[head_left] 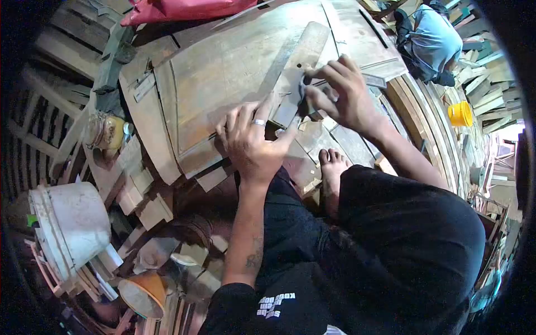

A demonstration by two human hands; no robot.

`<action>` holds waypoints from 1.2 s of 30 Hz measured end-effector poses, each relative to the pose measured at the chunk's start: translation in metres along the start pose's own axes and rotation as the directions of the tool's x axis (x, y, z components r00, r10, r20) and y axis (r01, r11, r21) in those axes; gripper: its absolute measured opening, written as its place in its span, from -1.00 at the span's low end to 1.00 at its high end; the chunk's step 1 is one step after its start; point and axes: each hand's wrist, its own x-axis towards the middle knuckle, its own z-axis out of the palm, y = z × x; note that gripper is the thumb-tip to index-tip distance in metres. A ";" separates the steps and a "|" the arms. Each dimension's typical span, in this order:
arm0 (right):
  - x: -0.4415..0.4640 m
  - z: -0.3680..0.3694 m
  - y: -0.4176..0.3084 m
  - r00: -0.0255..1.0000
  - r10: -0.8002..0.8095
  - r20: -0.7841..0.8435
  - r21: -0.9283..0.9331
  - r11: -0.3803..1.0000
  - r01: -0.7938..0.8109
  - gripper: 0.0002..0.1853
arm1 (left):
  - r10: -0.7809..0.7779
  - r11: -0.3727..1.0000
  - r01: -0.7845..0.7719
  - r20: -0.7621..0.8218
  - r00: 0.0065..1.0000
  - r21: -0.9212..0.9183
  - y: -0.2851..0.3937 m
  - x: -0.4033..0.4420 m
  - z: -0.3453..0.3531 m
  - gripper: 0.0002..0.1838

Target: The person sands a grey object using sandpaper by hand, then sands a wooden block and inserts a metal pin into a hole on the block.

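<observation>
A long wooden board (310, 44) with a rounded far end and a small dark hole lies across a wide wooden panel (218, 78). My left hand (254, 139), a ring on one finger, grips the board's near end, with the index finger and thumb along its two sides. The fingers of my right hand (343, 92) are curled around a small dark grey metal tool (303, 92) at the board's right edge. My fingers partly hide the tool, and its exact kind cannot be made out. A small nail-like piece (287, 94) shows on the board between my hands.
A try square (374, 81) lies right of my right hand. A white bucket (78, 218), an orange container (146, 293) and a glass jar (111, 133) stand left among wood offcuts. A yellow bucket (460, 114) and a crouching person (432, 42) are at right.
</observation>
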 end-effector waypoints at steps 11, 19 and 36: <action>-0.006 0.003 -0.018 0.993 -0.109 0.055 0.078 0.991 0.104 -0.57 | -0.001 1.000 0.001 -0.017 1.000 -0.009 0.003 0.004 0.001 -0.26; -0.003 -0.004 -0.010 0.993 -0.114 0.000 0.060 0.992 0.114 -0.63 | 0.007 1.000 -0.008 -0.035 0.999 -0.010 0.001 0.003 0.003 -0.33; -0.001 -0.005 -0.009 0.987 -0.156 0.043 0.036 0.987 0.155 -0.57 | -0.022 1.000 0.022 -0.008 1.000 0.000 0.001 0.003 0.001 -0.34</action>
